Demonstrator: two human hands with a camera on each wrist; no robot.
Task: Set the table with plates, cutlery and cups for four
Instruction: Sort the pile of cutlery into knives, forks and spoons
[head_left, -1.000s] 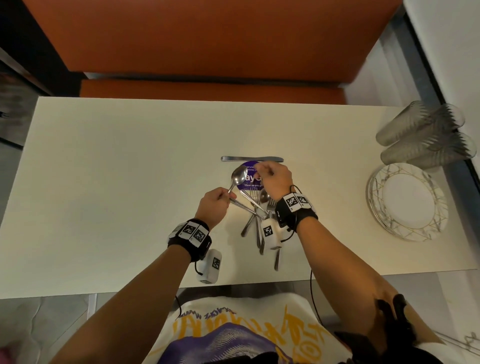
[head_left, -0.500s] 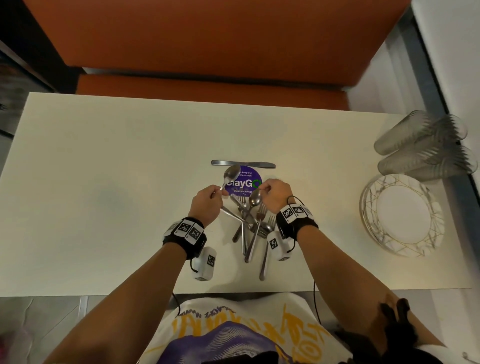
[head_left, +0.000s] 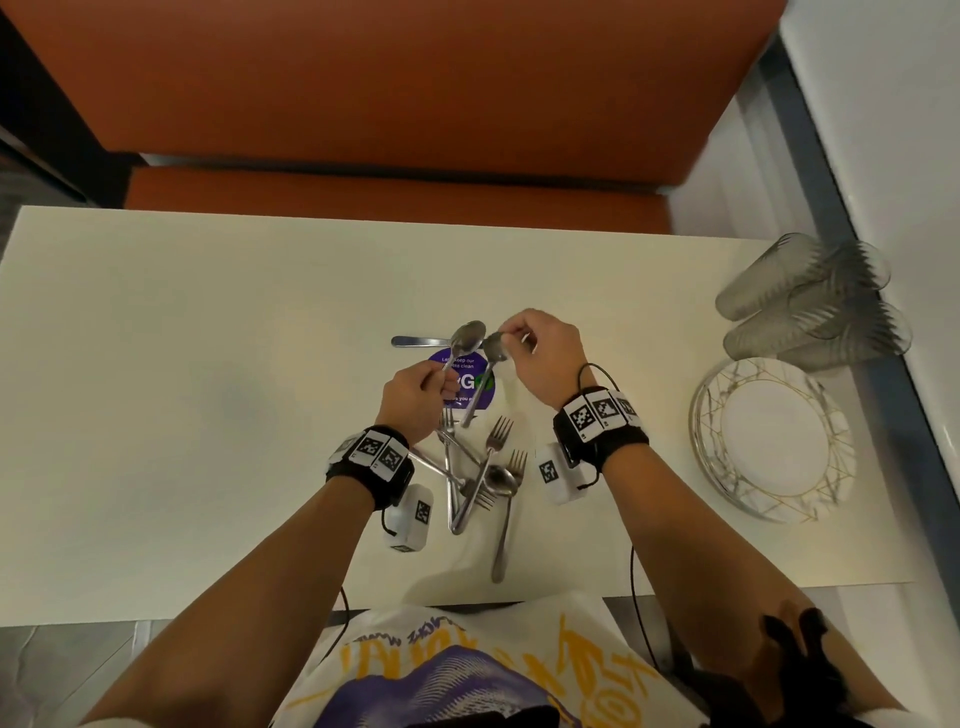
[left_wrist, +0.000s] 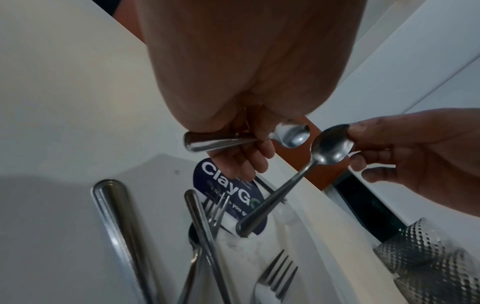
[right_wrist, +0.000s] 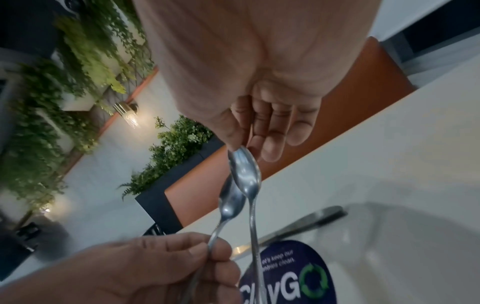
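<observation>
My left hand (head_left: 415, 397) grips the handle of a steel spoon (head_left: 466, 338), bowl raised. My right hand (head_left: 540, 345) pinches the bowl of a second spoon (head_left: 485, 374) between thumb and fingers, so its handle hangs down over a purple round sticker (head_left: 470, 382). In the left wrist view the left-hand spoon (left_wrist: 259, 137) and the right-hand spoon (left_wrist: 330, 148) are side by side. The right wrist view shows the pinched spoon (right_wrist: 246, 170) beside the other spoon (right_wrist: 231, 201). A pile of forks and spoons (head_left: 478, 478) lies on the white table (head_left: 208, 415) below both hands. A knife (head_left: 418, 341) lies beyond the sticker.
Stacked patterned plates (head_left: 771, 436) sit at the table's right edge, with textured clear cups (head_left: 810, 301) lying on their sides behind them. An orange bench (head_left: 389, 192) runs along the far side. The table's near edge is close to my body.
My right hand has lifted a second spoon out of the pile by its bowl and raised it beside the spoon in my left hand. The left hand has kept its spoon raised.
</observation>
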